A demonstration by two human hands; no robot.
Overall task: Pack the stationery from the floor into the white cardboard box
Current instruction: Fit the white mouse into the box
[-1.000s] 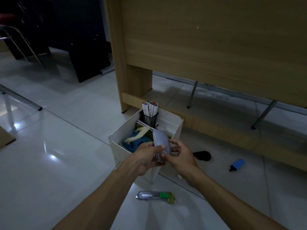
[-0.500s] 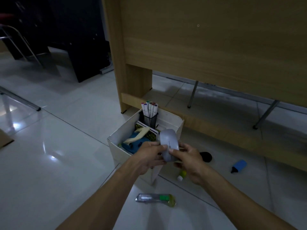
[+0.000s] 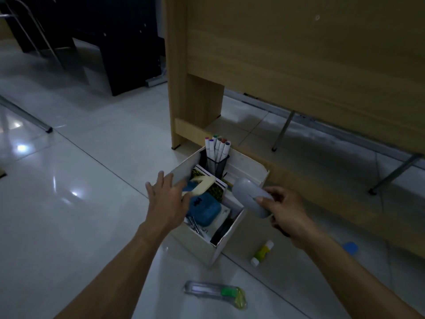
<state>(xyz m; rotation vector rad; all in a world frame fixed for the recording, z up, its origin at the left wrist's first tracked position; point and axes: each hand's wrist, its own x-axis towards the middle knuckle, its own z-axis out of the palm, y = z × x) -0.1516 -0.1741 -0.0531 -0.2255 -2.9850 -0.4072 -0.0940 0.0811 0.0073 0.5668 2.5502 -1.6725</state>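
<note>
Floor: pale glossy tiles [image 3: 76,171] beside a wooden desk [image 3: 299,65]
Box: white cardboard box [image 3: 230,240] holds markers [image 3: 217,146] in a mesh cup
My left hand [image 3: 166,199]: fingers spread, over the box's left wall
My right hand [image 3: 287,212]: grips a grey case [image 3: 249,195] above the box's right edge
Floor items: glue stick [image 3: 262,253], utility knife [image 3: 216,292]

Bare forearms, no sleeves; left hand [image 3: 166,199] and right hand [image 3: 288,210] ungloved.

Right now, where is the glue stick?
In the head view, the glue stick lies on the floor just right of the white cardboard box, below the right hand and left of a blue item.
</note>
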